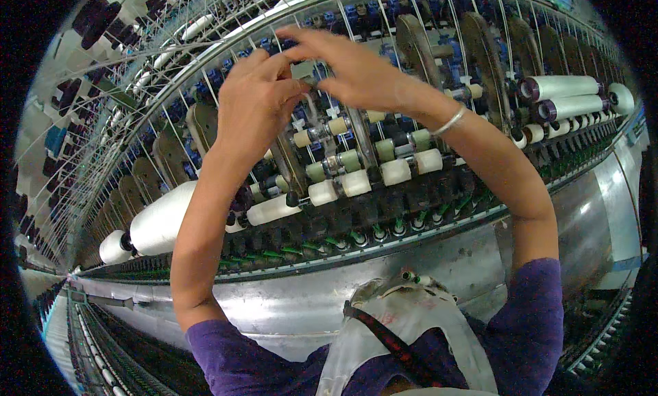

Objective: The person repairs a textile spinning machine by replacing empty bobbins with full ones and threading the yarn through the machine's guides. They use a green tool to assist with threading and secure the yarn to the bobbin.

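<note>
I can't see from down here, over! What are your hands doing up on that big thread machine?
Left hand and right hand both raised, fingertips together at the machine's upper thread guides. What they pinch: too small to tell. White yarn packages below, untouched. Nothing blocking.

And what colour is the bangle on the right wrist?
The bangle is silver, a thin metal band just below the right hand. The head view shows it best.

- No cartons, labels, signs or screens visible.
- Only wound white yarn packages [161,218] sit along the machine, left and upper right [565,88].
</note>
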Demonstrator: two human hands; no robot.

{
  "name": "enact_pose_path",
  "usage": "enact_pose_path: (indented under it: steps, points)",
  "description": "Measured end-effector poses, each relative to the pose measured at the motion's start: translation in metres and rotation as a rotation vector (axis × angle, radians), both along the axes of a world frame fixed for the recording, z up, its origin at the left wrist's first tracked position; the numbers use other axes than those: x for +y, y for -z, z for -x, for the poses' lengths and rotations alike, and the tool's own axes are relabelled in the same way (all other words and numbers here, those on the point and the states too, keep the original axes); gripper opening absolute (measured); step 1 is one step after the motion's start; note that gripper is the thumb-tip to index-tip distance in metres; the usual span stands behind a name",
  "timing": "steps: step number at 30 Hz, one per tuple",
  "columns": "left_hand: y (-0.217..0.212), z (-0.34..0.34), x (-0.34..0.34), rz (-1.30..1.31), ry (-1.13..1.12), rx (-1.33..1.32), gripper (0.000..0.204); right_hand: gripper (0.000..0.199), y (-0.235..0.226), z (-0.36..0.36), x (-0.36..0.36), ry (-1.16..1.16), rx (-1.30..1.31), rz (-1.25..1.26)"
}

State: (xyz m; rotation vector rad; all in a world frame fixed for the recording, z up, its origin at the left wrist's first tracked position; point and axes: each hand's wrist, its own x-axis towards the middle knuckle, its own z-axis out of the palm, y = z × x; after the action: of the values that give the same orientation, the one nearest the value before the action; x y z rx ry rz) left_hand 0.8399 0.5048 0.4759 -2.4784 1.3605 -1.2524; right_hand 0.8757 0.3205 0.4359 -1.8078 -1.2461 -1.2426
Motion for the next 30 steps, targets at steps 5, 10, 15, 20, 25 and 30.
enact_pose_path:
  steps: [5, 10, 15, 20, 25, 30]
  points:
    - [-0.002, 0.0, -0.012, 0.571, 0.23, 0.3, 0.016, 0.053, 0.023, 0.013, 0.017, -0.587, 0.789, -0.284]
    - [0.03, -0.007, -0.009, 0.413, 0.288, 1.145, 0.053, 0.038, 0.029, 0.014, -0.015, -1.134, 1.052, -0.75]
    - [0.047, 0.0, -0.001, 0.265, 0.065, 0.803, 0.039, 0.03, 0.034, 0.018, -0.029, -0.807, 1.207, -0.66]
    - [0.047, 0.0, -0.001, 0.471, 0.162, 0.522, 0.012, 0.03, 0.047, 0.033, -0.012, 0.109, 0.815, 0.037]
    - [0.053, -0.009, 0.0, 0.388, 0.131, 0.346, 0.009, 0.027, 0.052, 0.038, -0.007, -0.099, 0.944, -0.111]
    - [0.053, -0.008, 0.002, 0.514, -0.009, 0.611, 0.012, 0.023, 0.052, 0.037, -0.008, -0.012, 0.972, -0.274]
